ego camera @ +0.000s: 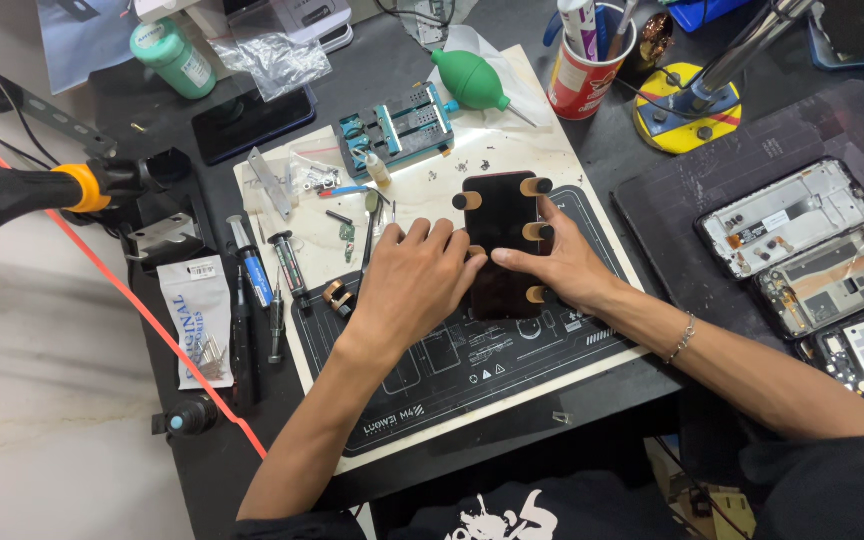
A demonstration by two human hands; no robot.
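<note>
Your smartphone [500,245] lies dark-glass side up on the white and black repair mat [472,380], near the middle of the counter [642,150], with round tan clamps [537,186] clipped along its edges. Your left hand [414,282] lies flat, fingers [442,240] pressed together against the phone's left edge. Your right hand [562,265] cups the right edge, fingers spread between the clamps. Precision screwdrivers [262,290] lie just left of your left hand; a green rubber blower [474,80] sits well apart beyond.
</note>
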